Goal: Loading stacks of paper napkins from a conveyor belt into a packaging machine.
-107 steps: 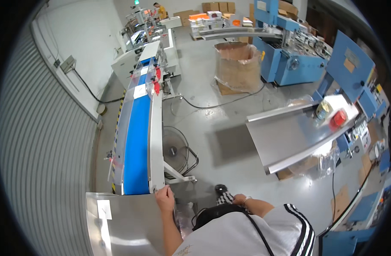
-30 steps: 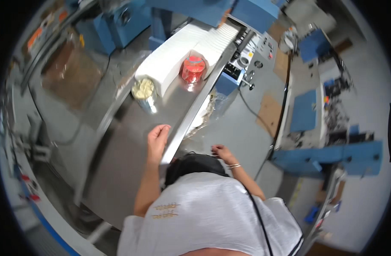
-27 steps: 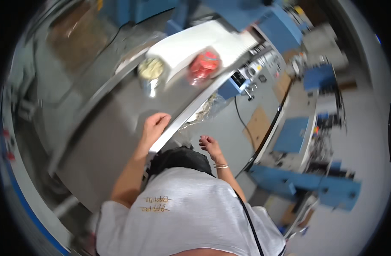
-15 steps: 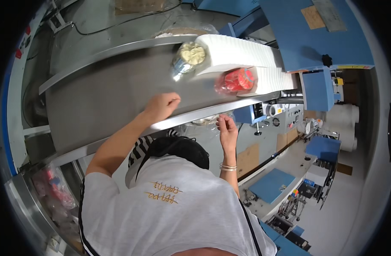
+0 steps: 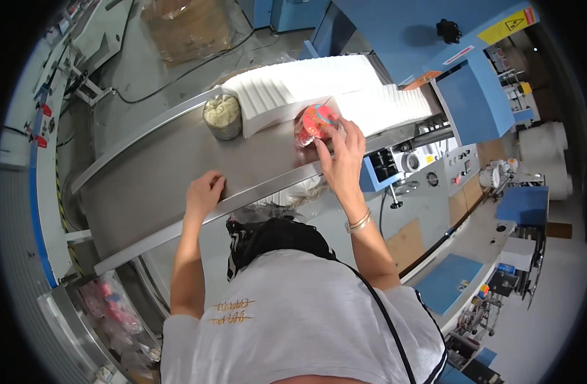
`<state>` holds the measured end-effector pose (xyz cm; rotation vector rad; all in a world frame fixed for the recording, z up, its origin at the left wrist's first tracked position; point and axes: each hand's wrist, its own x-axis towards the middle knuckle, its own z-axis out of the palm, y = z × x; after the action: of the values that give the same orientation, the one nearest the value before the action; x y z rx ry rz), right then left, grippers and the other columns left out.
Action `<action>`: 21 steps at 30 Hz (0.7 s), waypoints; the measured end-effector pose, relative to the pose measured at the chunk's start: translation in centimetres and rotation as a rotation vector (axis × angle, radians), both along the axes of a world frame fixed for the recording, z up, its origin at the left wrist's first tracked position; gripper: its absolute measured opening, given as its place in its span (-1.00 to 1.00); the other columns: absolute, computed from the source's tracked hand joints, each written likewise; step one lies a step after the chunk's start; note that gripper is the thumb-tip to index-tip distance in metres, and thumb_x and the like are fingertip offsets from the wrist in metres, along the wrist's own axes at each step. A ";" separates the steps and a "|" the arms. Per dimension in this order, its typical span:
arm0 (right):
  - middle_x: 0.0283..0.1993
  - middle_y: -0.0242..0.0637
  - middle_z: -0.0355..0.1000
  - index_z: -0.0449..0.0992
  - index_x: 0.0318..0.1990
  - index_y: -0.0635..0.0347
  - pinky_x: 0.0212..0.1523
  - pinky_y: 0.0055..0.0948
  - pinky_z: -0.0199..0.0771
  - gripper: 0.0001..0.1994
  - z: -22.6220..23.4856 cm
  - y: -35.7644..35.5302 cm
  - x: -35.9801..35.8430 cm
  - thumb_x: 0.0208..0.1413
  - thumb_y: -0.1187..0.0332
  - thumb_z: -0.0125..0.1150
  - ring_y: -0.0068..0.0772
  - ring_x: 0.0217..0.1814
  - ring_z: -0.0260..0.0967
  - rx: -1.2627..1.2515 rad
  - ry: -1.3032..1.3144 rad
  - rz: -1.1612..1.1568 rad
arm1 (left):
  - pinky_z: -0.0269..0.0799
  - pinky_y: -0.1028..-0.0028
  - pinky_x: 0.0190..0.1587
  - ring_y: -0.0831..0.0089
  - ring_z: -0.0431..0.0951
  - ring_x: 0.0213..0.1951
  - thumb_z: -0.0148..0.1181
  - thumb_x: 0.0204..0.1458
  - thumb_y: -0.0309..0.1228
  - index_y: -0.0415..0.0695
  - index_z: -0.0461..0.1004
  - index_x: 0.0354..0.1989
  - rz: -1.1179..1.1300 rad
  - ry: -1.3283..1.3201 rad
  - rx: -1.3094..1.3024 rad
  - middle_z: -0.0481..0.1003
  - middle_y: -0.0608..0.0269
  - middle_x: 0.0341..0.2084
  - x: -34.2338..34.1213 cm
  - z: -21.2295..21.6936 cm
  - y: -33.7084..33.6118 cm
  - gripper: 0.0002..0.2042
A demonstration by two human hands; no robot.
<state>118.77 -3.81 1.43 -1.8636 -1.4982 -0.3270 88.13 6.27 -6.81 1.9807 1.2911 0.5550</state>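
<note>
My right hand [image 5: 343,153] reaches over the near rim of the metal chute, thumb and fingers closed on the near side of a red-pink bundle in clear plastic [image 5: 316,121]. Some teal shows along the bundle's edge. That bundle rests against the front of a long white stack of thin folded sheets [image 5: 377,110]. Farther left, my left hand [image 5: 205,192] lies at the chute's near side with fingers curled, and no object shows in it. A clear round container of pale yellow pieces [image 5: 222,116] stands by the far rim, beside a second white stack [image 5: 274,89].
The grey metal chute [image 5: 159,169] has raised rims along both sides. Blue machine housing [image 5: 476,96] closes off its right end. Clear bags with pink contents [image 5: 117,304] lie in a bin at lower left. A cardboard box [image 5: 188,29] stands beyond the far rim.
My right hand has moved from outside the near rim onto the red-pink bundle. My left hand has drawn back toward the near rim. The whole view has shifted.
</note>
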 end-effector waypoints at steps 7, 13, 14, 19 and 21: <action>0.33 -0.03 0.23 0.57 -0.02 0.04 0.28 0.07 0.15 -0.67 -2.0 1.2 4.1 0.00 0.41 0.35 0.21 0.39 0.09 -0.063 -0.156 -0.103 | 0.32 0.52 -0.48 0.63 0.39 -0.57 0.19 0.18 -0.32 -0.22 0.57 -0.31 0.182 -0.095 -0.168 0.47 0.35 -0.66 -0.3 0.6 0.2 -0.81; 0.34 -0.06 0.21 0.55 0.03 0.00 0.31 0.05 0.13 -0.56 -2.2 -0.4 5.3 -0.08 0.46 0.38 0.18 0.41 0.07 -0.109 -0.053 -0.061 | 0.41 0.51 -0.38 0.57 0.47 -0.50 0.22 0.15 -0.38 -0.22 0.60 -0.19 0.160 -0.241 -0.058 0.55 0.22 -0.54 7.2 2.0 -1.4 -0.83; 0.34 -0.06 0.20 0.54 0.04 0.01 0.30 0.05 0.13 -0.54 -2.2 -0.5 5.4 -0.12 0.47 0.40 0.17 0.41 0.06 -0.118 -0.058 -0.058 | 0.45 0.49 -0.30 0.49 0.52 -0.41 0.25 0.12 -0.40 -0.21 0.58 -0.13 0.089 -0.260 0.018 0.56 0.18 -0.44 9.1 2.2 -1.6 -0.81; 0.39 -0.08 0.15 0.51 0.11 -0.06 0.31 0.04 0.13 -0.44 -2.3 -0.8 5.3 -0.15 0.45 0.42 0.16 0.43 0.03 -0.152 -0.079 -0.074 | 0.40 0.15 0.11 0.01 0.43 0.09 0.35 -0.04 -0.37 -0.10 0.40 0.18 -0.198 -0.223 0.356 0.42 -0.02 0.07 18.3 3.5 -1.1 -0.46; 0.40 -0.08 0.14 0.49 0.13 -0.07 0.32 0.03 0.12 -0.42 -2.5 -1.0 5.3 -0.16 0.45 0.43 0.15 0.44 0.02 -0.159 -0.103 -0.078 | 0.35 0.09 0.16 -0.10 0.34 0.14 0.40 -0.10 -0.36 -0.07 0.39 0.19 -0.219 -0.150 0.342 0.33 -0.14 0.12 20.9 3.6 -1.2 -0.40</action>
<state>124.07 -4.82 -1.05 -2.0622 -1.5619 -0.3537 109.03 5.04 -3.19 2.2727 0.9192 0.8418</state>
